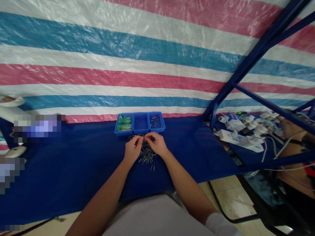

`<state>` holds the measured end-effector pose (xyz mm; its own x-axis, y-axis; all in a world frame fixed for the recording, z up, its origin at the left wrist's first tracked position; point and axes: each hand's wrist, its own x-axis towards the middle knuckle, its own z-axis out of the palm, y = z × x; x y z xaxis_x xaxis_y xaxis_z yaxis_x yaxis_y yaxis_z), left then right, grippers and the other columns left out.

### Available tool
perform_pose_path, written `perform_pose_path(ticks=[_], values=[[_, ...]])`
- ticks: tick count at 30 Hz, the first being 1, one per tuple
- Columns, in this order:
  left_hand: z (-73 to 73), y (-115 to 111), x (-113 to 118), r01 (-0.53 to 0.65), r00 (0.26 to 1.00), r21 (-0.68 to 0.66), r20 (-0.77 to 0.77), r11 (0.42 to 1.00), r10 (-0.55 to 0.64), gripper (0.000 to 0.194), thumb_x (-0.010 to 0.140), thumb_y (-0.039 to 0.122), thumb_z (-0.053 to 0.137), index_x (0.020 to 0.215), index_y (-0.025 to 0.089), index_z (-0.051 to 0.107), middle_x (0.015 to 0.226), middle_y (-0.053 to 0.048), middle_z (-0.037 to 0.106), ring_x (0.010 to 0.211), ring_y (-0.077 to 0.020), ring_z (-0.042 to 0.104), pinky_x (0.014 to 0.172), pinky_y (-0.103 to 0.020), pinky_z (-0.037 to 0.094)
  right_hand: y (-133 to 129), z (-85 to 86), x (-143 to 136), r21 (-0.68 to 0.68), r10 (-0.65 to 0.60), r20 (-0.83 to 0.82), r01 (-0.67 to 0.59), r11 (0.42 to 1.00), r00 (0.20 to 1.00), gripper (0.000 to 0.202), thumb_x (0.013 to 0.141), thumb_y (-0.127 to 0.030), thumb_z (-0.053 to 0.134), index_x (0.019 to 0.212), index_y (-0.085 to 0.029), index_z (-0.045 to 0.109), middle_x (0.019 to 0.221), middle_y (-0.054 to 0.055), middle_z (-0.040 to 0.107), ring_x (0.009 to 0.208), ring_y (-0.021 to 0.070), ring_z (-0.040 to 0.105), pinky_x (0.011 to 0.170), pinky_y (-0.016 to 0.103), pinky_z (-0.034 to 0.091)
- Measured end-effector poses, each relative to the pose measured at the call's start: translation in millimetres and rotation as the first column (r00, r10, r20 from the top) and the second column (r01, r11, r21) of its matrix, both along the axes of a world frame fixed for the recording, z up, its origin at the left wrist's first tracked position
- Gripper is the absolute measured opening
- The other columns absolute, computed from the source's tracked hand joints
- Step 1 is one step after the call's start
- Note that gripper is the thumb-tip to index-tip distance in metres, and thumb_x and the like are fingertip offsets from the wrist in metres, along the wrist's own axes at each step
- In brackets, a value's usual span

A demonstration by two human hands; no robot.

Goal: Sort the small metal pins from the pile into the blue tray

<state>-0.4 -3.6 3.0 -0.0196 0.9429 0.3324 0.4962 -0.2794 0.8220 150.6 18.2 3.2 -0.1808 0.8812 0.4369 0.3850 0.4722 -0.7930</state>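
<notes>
A pile of thin metal pieces [147,155] lies on the blue tabletop. Over its far part, my left hand [133,148] and my right hand [157,143] meet at the fingertips. Both are closed in a pinch; whatever they hold is too small to make out. Just beyond them stands a blue tray with three compartments [124,133]. Green packets [125,123] fill the left compartment, the middle one looks nearly bare, and a few metal pieces [155,122] lie in the right one.
A blue metal frame [235,80] rises at the right. Behind it are a white power strip [240,141], cables, small white items and part of another person [292,150]. A striped sheet [137,78] hangs behind the table. Blurred objects stand at the left.
</notes>
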Motion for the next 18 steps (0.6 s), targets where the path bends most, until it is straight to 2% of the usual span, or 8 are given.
perform_pose_path(ticks=[4, 8, 13, 18], values=[[-0.9, 0.4, -0.1, -0.002, 1.0, -0.016, 0.013, 1.0, 0.002, 0.028, 0.089, 0.04, 0.045, 0.087, 0.019, 0.064, 0.062, 0.002, 0.061, 0.056, -0.0109, 0.057, 0.056, -0.021, 0.043, -0.4, 0.2, 0.1, -0.028, 0.001, 0.014, -0.001, 1.0, 1.0, 0.014, 0.087, -0.029, 0.056, 0.091, -0.02, 0.066, 0.081, 0.003, 0.067, 0.077, 0.0161, 0.061, 0.068, 0.027, 0.047], [-1.8, 1.3, -0.3, -0.036, 0.999, -0.004, 0.028, 0.999, 0.036, 0.028, 0.086, 0.04, 0.051, 0.102, 0.02, 0.063, 0.061, 0.003, 0.061, 0.054, -0.0107, 0.056, 0.056, -0.021, 0.044, -0.6, 1.4, 0.8, -0.037, 0.001, 0.033, 0.0, 0.999, 0.999, 0.015, 0.088, -0.029, 0.054, 0.092, -0.02, 0.066, 0.084, 0.004, 0.067, 0.079, 0.0159, 0.061, 0.071, 0.027, 0.046], [-4.1, 2.4, -0.6, -0.033, 0.999, 0.003, 0.036, 0.999, 0.033, 0.026, 0.086, 0.04, 0.051, 0.097, 0.02, 0.064, 0.061, 0.003, 0.061, 0.054, -0.0105, 0.056, 0.055, -0.02, 0.043, -0.3, 2.6, 1.6, -0.047, -0.006, 0.057, 0.009, 0.999, 0.998, 0.017, 0.089, -0.029, 0.053, 0.091, -0.02, 0.067, 0.085, 0.004, 0.068, 0.08, 0.0162, 0.061, 0.073, 0.028, 0.046], [-4.5, 2.5, -0.5, -0.039, 0.999, 0.014, 0.018, 0.999, 0.038, 0.026, 0.087, 0.04, 0.049, 0.093, 0.02, 0.063, 0.062, 0.003, 0.061, 0.056, -0.011, 0.056, 0.057, -0.021, 0.044, 0.1, 0.1, 0.5, -0.043, -0.013, 0.022, 0.014, 0.999, 1.0, 0.017, 0.087, -0.031, 0.057, 0.095, -0.021, 0.067, 0.083, 0.004, 0.068, 0.075, 0.0159, 0.06, 0.068, 0.027, 0.047]])
